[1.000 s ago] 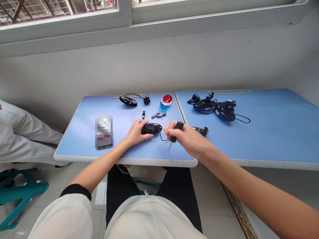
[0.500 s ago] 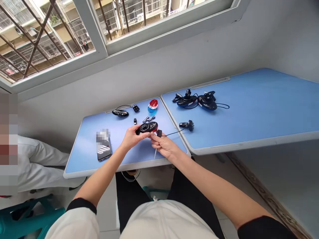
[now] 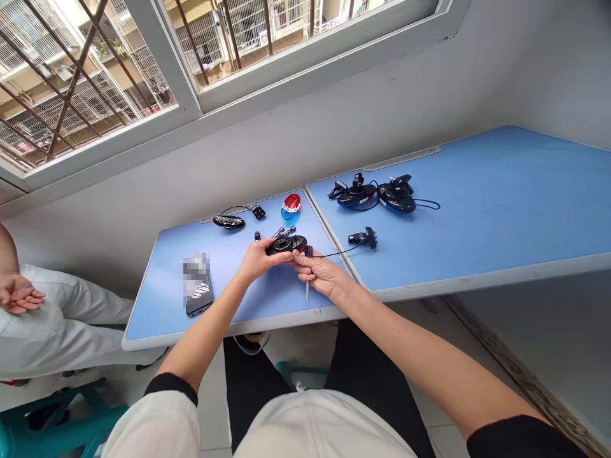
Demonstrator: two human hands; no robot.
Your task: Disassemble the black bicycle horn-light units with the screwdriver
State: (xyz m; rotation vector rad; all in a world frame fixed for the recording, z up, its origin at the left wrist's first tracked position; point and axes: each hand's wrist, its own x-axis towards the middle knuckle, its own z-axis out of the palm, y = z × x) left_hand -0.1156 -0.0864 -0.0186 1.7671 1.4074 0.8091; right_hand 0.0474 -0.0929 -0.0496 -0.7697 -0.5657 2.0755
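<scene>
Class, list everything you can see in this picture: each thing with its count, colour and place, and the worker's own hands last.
Tables: two, blue, side by side under the window.
Oval device: one, black, held above the left table.
Screwdriver: one, black handle, in the right hand, tip down.
Phone: one, dark, left table.
Wired oval part: one, black, far edge of left table.
Lens cover: one, red and blue, left table.
Wired devices: a black cluster, right table.
Clip: one, black, right table.
Another person's hand: far left.
Left hand: grips the oval device.
Right hand: holds the screwdriver.
</scene>
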